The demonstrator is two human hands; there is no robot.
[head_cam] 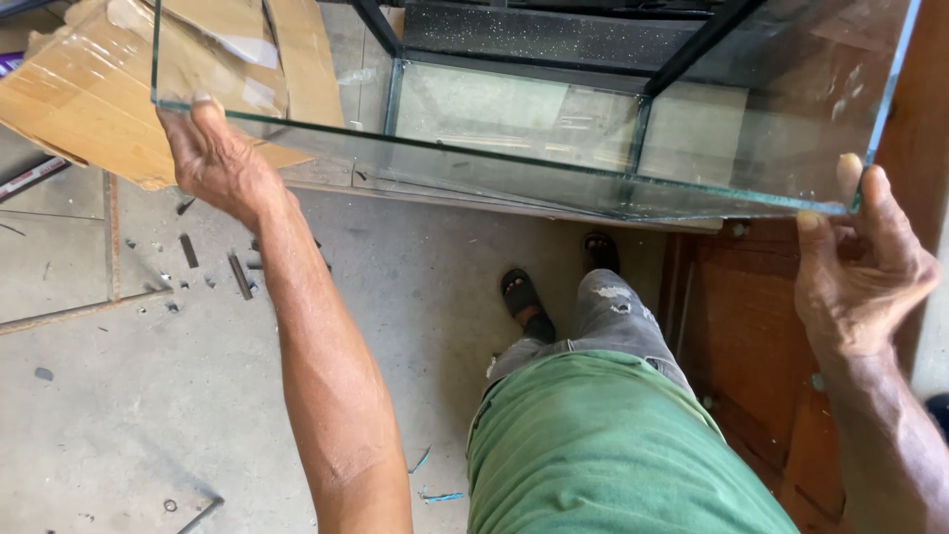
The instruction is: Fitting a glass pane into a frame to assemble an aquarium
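Observation:
I hold a large clear glass pane upright in front of me by its lower corners. My left hand grips the bottom left corner, fingers wrapped under the edge. At the bottom right corner my right hand clasps the pane, with the thumb up along its side edge. Behind the pane stands a glass tank with dark sealed seams, seen through the sheet. My feet in dark sandals stand on the concrete floor below.
Flattened cardboard lies at the upper left. Small metal scraps and bits of debris are scattered on the concrete floor. A brown wooden panel lies at the right, by my right leg.

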